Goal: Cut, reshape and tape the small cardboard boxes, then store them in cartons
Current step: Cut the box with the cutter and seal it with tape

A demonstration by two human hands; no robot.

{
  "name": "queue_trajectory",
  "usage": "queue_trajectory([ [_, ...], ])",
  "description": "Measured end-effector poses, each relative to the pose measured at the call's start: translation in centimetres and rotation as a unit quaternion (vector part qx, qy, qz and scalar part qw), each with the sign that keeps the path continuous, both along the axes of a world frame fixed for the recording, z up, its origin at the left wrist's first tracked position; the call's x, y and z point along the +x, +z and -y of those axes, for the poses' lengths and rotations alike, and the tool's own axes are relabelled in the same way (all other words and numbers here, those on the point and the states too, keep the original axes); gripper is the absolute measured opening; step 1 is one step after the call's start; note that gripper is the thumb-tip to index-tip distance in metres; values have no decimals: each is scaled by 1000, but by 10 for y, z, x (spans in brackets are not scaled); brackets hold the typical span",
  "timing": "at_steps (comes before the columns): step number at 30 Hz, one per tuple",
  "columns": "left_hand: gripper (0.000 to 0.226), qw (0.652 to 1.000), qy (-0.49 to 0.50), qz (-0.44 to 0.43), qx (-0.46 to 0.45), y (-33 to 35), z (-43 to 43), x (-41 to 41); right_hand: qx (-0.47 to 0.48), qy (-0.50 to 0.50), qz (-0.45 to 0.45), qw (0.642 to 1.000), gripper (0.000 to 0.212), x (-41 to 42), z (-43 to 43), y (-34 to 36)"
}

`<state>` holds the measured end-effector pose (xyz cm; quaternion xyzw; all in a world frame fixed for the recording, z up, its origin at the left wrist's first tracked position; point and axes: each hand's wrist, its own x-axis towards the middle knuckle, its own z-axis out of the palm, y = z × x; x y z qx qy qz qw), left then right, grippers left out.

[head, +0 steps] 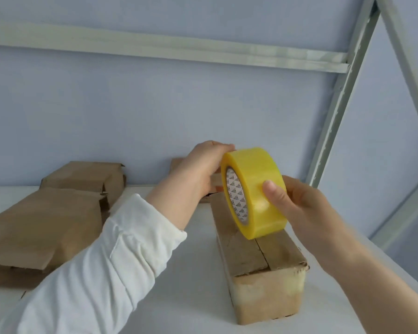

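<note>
Tape [255, 191] is in both my hands, standing on edge and touching the top of the box [263, 259] right under the grip. My right hand [307, 210] clamps it from the near side: the thumb [272, 189] is pressed flat on the outer face and the fingers are wrapped behind, out of sight. My left hand [203, 169] comes in from the far side, fingers curled onto the tape's top back edge. I cannot tell if they pinch a loose end or only the roll.

Step, as I judge it: taping, just starting. The box's flap seam runs bare from below the grip toward me, with no strip visible on it.

The next move needs a free end stuck down at the far end of the seam, then the tape drawn straight along it toward me while the flaps stay closed.

Flattened boxes [39, 222] lie well left of the grip on the table [198, 273]. No carton is in view.
</note>
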<state>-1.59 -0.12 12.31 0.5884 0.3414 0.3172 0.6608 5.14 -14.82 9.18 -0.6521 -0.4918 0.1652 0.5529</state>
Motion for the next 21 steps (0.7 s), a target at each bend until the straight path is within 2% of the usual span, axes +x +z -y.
queue_trajectory([
  [7,15,993,-111,-34,-20,-17,-32,40,-9,-121,-65,991,60,14,-12,-2],
  [11,23,991,-126,-42,-25,-27,-34,57,43,-123,-119,984,58,13,-7,-14],
  [14,19,994,-104,-35,11,-30,-43,63,61,-122,-1,991,82,11,-9,-35],
  [15,18,995,-88,-34,32,-32,-48,63,64,-132,21,989,82,11,-13,-38],
  [18,17,989,-66,-68,114,-39,-53,63,128,-150,-27,980,59,9,-25,-33],
  [21,16,985,-87,-100,114,-55,-50,64,181,-221,-45,957,42,11,-31,-26],
])
